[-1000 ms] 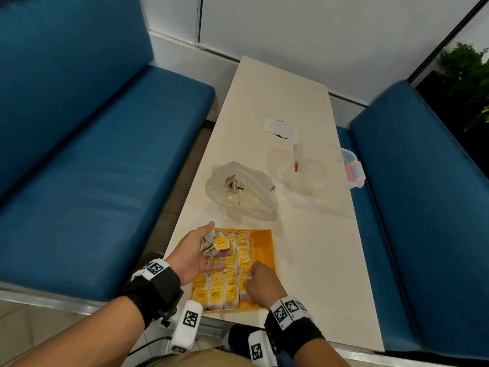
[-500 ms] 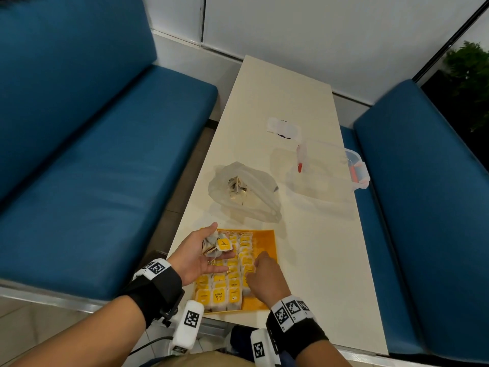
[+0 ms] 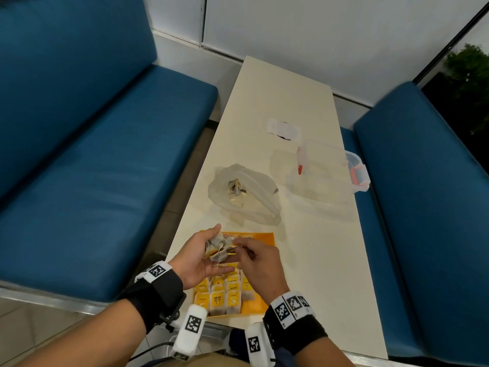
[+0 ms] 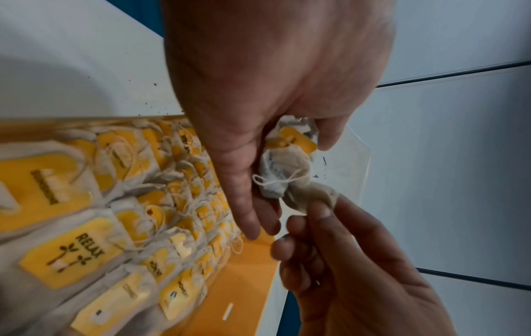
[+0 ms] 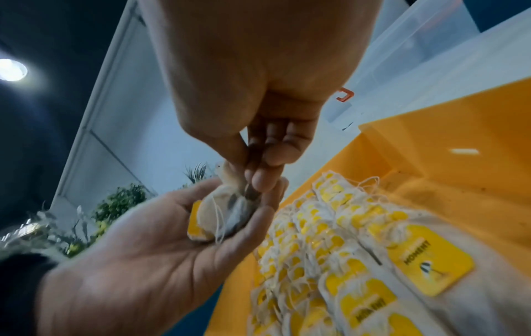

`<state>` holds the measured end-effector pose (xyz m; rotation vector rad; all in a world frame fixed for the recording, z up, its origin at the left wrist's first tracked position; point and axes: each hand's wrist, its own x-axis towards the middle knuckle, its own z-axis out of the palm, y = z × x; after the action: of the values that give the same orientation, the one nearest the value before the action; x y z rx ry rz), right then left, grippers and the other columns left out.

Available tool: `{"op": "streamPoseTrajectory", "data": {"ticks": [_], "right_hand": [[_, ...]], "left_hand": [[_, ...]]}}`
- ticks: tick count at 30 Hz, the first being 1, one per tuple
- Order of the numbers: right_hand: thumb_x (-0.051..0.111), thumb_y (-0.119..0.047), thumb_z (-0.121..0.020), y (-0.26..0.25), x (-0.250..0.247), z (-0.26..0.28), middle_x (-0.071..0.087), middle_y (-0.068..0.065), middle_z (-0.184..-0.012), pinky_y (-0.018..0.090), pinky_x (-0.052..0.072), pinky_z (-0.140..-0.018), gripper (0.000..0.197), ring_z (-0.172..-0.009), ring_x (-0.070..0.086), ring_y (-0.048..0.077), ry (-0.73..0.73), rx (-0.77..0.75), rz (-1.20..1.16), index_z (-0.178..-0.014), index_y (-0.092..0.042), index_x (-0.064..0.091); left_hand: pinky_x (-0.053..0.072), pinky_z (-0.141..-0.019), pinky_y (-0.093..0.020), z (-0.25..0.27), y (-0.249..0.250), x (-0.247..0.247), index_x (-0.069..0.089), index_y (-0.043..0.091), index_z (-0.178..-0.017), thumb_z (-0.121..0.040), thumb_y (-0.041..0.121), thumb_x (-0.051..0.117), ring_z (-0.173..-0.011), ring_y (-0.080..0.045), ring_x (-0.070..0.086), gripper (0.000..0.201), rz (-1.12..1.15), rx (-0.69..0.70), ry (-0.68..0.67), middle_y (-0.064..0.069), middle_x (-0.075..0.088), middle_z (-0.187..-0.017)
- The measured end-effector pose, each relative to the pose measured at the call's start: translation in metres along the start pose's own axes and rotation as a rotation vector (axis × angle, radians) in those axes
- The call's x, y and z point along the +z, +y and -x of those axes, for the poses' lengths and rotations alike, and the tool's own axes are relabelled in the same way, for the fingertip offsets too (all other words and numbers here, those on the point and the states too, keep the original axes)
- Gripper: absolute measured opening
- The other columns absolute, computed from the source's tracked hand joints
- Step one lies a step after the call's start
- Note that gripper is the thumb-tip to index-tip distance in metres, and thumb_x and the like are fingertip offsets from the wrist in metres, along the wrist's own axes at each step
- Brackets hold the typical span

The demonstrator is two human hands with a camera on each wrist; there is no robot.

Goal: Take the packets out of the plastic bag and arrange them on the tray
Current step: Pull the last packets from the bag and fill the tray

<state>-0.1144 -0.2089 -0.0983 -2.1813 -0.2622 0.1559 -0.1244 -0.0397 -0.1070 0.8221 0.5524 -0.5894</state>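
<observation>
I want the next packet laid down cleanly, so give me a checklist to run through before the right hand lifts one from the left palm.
1. Left hand cradles the small bunch of packets: ok.
2. Right hand has a grip on one packet: ok, fingertips pinch its edge.
3. That packet's string is free of the bunch: cannot tell.
4. Bare floor left in the orange tray: ok, along its right and far side.
5. Rows of packets already laid stay neat: ok.
6. Plastic bag emptied: not ok, some packets remain inside.

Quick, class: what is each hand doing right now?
Left hand: cupped, holding a small bunch of packets.
Right hand: pinching one packet from that bunch.
</observation>
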Motion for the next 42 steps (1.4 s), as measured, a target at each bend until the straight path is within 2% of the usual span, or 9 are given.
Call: {"op": "streamPoseTrajectory", "data": {"ticks": [4, 7, 13, 18, 22, 26, 30, 37, 42], "right_hand": [[0.071, -0.018, -0.087, -0.010, -0.015, -0.006, 0.072, -0.010, -0.082, 0.015, 0.053, -0.071, 0.011, -0.078, 0.067, 0.002, 0.017, 0.087, -0.081, -0.095, -0.022, 0.077], [0.073, -0.015, -0.085, -0.012, -0.024, -0.011, 0.068, -0.009, -0.079, 0.011, 0.047, -0.067, 0.012, -0.072, 0.061, 0.002, 0.033, 0.039, -0.032, -0.087, -0.028, 0.074], [0.070, -0.015, -0.087, -0.017, -0.046, -0.022, 0.059, -0.009, -0.079, 0.013, 0.047, -0.065, 0.028, -0.065, 0.054, 0.003, -0.057, 0.090, 0.156, -0.108, -0.027, 0.057], [0.070, -0.012, -0.081, -0.020, -0.060, -0.025, 0.062, -0.012, -0.077, 0.008, 0.042, -0.060, 0.015, -0.065, 0.055, -0.002, -0.139, 0.085, 0.244, -0.080, -0.026, 0.066], [0.065, -0.014, -0.079, -0.009, -0.058, -0.019, 0.063, -0.010, -0.078, 0.013, 0.042, -0.054, 0.010, -0.060, 0.054, 0.004, -0.228, 0.187, 0.294, -0.079, -0.024, 0.063], [0.061, -0.011, -0.081, -0.001, -0.053, -0.014, 0.066, -0.006, -0.078, 0.026, 0.052, -0.064, 0.017, -0.071, 0.066, 0.015, -0.271, 0.216, 0.278, -0.079, -0.028, 0.058], [0.062, -0.009, -0.084, 0.008, -0.046, -0.007, 0.065, -0.008, -0.081, 0.027, 0.054, -0.075, 0.019, -0.081, 0.067, 0.014, -0.359, 0.260, 0.358, -0.086, -0.028, 0.064], [0.062, -0.012, -0.089, 0.020, -0.034, 0.005, 0.060, -0.002, -0.106, 0.019, 0.047, -0.067, 0.023, -0.092, 0.059, 0.014, -0.554, 0.346, 0.479, -0.110, -0.019, 0.067], [0.056, -0.005, -0.088, 0.028, -0.021, 0.008, 0.064, 0.005, -0.116, 0.028, 0.053, -0.073, 0.023, -0.093, 0.067, 0.022, -0.609, 0.416, 0.515, -0.101, -0.024, 0.062]], "left_hand": [[0.054, -0.096, -0.050, 0.001, 0.001, -0.001, 0.069, 0.004, -0.125, -0.103, 0.046, 0.047, -0.119, -0.041, 0.066, 0.053, -0.014, 0.014, 0.003, -0.023, 0.070, -0.124], [0.052, -0.101, -0.052, 0.000, 0.002, 0.000, 0.072, 0.003, -0.122, -0.103, 0.046, 0.046, -0.113, -0.038, 0.069, 0.053, -0.012, 0.025, -0.006, -0.022, 0.072, -0.120], [0.057, -0.092, -0.049, -0.003, 0.004, 0.003, 0.068, 0.000, -0.121, -0.103, 0.045, 0.048, -0.103, -0.035, 0.070, 0.052, 0.003, 0.041, 0.027, -0.026, 0.071, -0.120], [0.056, -0.092, -0.049, -0.004, 0.002, -0.001, 0.067, 0.000, -0.123, -0.102, 0.045, 0.049, -0.102, -0.033, 0.072, 0.053, 0.011, 0.042, 0.036, -0.025, 0.072, -0.119], [0.058, -0.093, -0.049, -0.003, 0.002, -0.001, 0.069, 0.001, -0.121, -0.104, 0.045, 0.047, -0.103, -0.033, 0.072, 0.052, -0.010, 0.051, 0.068, -0.024, 0.073, -0.117], [0.055, -0.098, -0.052, -0.003, 0.003, -0.001, 0.069, 0.002, -0.119, -0.104, 0.045, 0.047, -0.103, -0.033, 0.072, 0.051, -0.020, 0.054, 0.074, -0.024, 0.073, -0.117], [0.055, -0.099, -0.053, -0.002, 0.002, 0.000, 0.069, 0.002, -0.120, -0.104, 0.045, 0.047, -0.106, -0.034, 0.072, 0.051, -0.034, 0.053, 0.071, -0.024, 0.072, -0.118], [0.058, -0.092, -0.050, -0.001, 0.002, -0.001, 0.067, 0.001, -0.122, -0.104, 0.045, 0.047, -0.103, -0.033, 0.071, 0.052, -0.028, 0.058, 0.075, -0.025, 0.071, -0.120], [0.057, -0.094, -0.050, -0.001, 0.001, 0.001, 0.067, 0.001, -0.122, -0.105, 0.045, 0.046, -0.105, -0.034, 0.071, 0.052, -0.037, 0.056, 0.072, -0.025, 0.070, -0.120]]}}
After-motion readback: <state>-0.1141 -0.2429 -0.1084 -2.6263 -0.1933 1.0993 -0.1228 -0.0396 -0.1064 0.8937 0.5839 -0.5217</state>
